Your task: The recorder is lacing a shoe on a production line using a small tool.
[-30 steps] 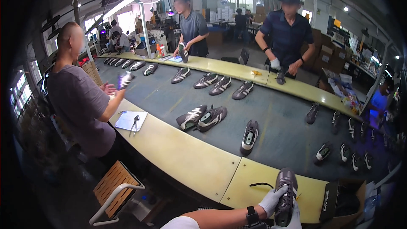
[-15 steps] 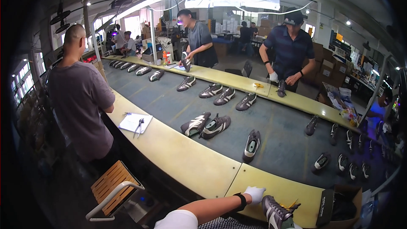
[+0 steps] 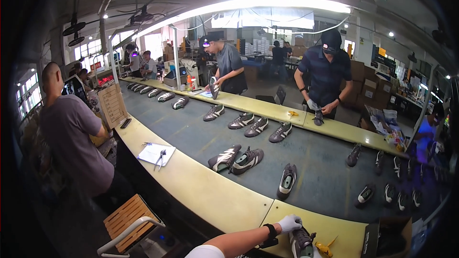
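My left hand (image 3: 289, 223), in a white glove with a dark band at the wrist, is at the toe end of a dark sneaker (image 3: 300, 241) with pale stripes. Its fingers are curled together; whatever may be in them is hidden. The sneaker lies on the cream table ledge (image 3: 275, 214) at the bottom of the view, its heel end cut off by the lower edge. Beside it lies a small yellow object (image 3: 325, 249) with a thin pointed tip. A white patch by the sneaker's right side may be part of my right glove, but no fingers show.
Right of the sneaker stands an open box (image 3: 389, 237). Several sneakers lie along the grey belt (image 3: 191, 141), a single one (image 3: 287, 181) nearest me. Pliers (image 3: 160, 156) rest on white paper at left. Two people handle shoes across the belt; another stands left, near a wooden-slatted seat (image 3: 126, 220).
My left hand has drawn in to the sneaker's toe, its extended finger now curled. The sneaker has shifted left and down, uncovering more of the yellow object. My view has tilted slightly up.
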Motion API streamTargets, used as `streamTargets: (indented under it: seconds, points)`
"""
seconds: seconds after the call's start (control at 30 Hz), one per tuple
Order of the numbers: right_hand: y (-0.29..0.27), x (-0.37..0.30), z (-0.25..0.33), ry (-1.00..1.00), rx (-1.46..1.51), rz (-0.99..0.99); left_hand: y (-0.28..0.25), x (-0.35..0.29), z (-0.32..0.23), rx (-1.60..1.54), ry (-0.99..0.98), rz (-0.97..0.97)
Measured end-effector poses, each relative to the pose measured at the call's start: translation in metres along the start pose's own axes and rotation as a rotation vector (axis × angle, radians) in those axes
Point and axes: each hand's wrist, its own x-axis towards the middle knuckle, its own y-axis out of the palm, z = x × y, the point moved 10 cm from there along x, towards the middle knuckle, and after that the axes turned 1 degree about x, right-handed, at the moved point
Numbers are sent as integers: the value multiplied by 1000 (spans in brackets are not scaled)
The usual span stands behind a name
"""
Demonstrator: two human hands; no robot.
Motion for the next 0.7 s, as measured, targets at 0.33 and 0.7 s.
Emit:
streamTargets:
  seconds: [0.33, 0.7]
  points:
    - [4, 30, 56, -74, -347, 5, 15, -39, -11, 244, 50, -140]
    - [-55, 13, 29, -87, -906, -119, -6, -63, -58, -43, 256, -120]
